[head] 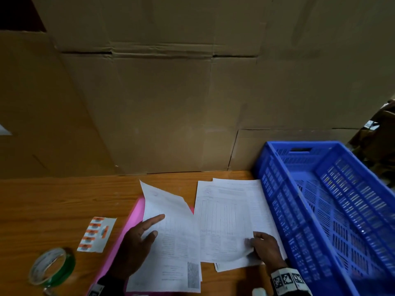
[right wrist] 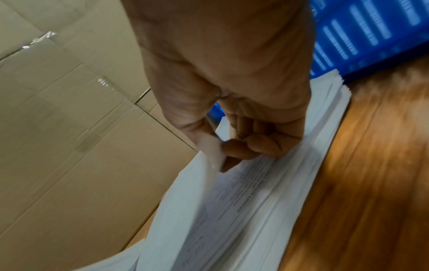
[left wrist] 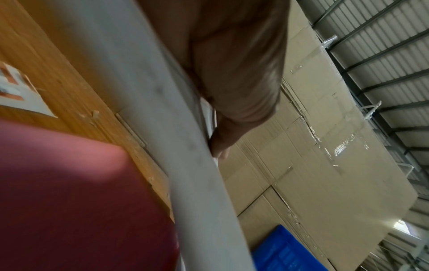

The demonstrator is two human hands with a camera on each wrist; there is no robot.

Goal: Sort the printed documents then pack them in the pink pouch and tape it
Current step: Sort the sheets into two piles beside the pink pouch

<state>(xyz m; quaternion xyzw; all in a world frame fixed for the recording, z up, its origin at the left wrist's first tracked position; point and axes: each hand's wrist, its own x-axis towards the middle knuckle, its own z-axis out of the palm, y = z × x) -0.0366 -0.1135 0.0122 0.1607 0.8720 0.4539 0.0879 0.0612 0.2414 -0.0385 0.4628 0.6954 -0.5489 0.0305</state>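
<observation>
Under my right hand [head: 265,244], fingers pinch the top sheet [head: 222,223]; my left hand [head: 136,242] holds another sheet [head: 171,238]. Sheets beneath could drag along.

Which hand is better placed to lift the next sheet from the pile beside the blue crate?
Probably the right hand: it already pinches the top sheet. The left hand holds another sheet.
</observation>
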